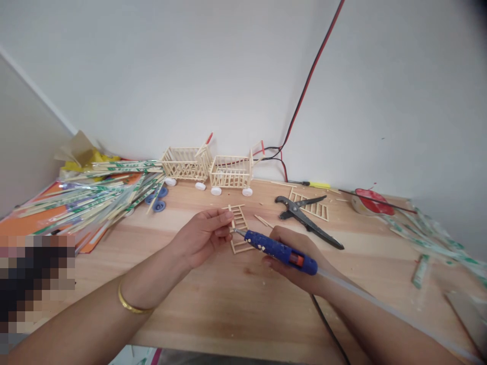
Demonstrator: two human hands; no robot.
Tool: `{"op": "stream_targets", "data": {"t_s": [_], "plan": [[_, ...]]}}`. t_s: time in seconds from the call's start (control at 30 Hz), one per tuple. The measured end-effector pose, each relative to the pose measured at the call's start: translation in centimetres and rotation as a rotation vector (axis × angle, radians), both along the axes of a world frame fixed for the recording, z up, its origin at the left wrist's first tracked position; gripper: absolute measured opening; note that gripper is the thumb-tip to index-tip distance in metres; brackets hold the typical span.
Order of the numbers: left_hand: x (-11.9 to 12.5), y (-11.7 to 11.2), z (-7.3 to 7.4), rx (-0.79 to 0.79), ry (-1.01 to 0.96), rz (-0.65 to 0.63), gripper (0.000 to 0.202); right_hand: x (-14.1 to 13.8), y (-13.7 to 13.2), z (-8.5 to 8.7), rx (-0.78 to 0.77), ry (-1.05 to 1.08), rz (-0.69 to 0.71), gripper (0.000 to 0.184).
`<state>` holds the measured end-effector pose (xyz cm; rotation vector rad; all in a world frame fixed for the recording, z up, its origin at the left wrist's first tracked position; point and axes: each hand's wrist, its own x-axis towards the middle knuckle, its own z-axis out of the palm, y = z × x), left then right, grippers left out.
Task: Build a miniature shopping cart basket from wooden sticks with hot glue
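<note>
My right hand is wrapped round a blue hot glue gun, a long clear glue stick trailing from its back end. The gun's metal nozzle meets a small ladder-like frame of thin wooden sticks. With thumb and fingers pinched, my left hand grips this frame at its left edge. Part of the frame is hidden behind the fingers and the nozzle. Just right of the gun lie black pliers, partly over another stick lattice.
Two miniature stick-built carts with white wheels stand at the back by the wall. Wrapped chopsticks are heaped at left beside blue wheels. A red-lined bowl and torn wrappers lie at right. A red-black cable runs up the wall.
</note>
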<state>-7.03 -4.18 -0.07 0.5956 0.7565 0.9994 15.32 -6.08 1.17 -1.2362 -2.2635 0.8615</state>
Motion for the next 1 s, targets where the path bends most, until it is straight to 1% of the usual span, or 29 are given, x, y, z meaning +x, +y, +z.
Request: {"op": "stream_targets", "data": {"t_s": [0.17,0.23,0.4,0.5,0.6,0.67,0.77,0.83,0.93,1.0], "plan": [[0.0,0.0,0.0,-0.004,0.023,0.014,0.019,0.1,0.0,-0.2,0.006,-0.025,-0.014,0.018],[0.1,0.0,0.1,-0.013,0.032,0.021,0.019,0.2,0.0,-0.3,0.026,-0.037,-0.040,0.017],[-0.1,0.2,-0.3,-0.005,0.017,0.013,0.016,0.9,0.9,-0.6,0.162,-0.110,-0.147,0.021],[-0.2,0.4,-0.6,-0.003,0.031,0.019,0.017,1.7,1.7,-0.8,0.243,-0.201,-0.163,0.025],[-0.3,0.6,-0.9,0.006,0.074,0.041,0.017,2.6,2.4,-0.8,0.221,-0.322,-0.197,0.027],[-0.4,0.7,-0.9,0.034,0.129,0.079,0.019,3.4,2.6,-0.6,0.204,-0.381,-0.236,0.025],[-0.4,0.7,-0.7,0.089,0.242,0.155,0.022,4.8,2.7,0.3,0.172,-0.402,-0.288,0.026],[-0.5,0.7,-0.5,0.123,0.319,0.184,0.023,5.8,2.6,0.9,0.141,-0.408,-0.330,0.025],[-0.6,0.6,-0.2,0.169,0.384,0.182,0.025,7.2,2.0,1.1,0.122,-0.436,-0.391,0.023],[-0.6,0.6,-0.3,0.182,0.394,0.162,0.027,8.1,1.5,0.6,0.107,-0.446,-0.421,0.022]]}}
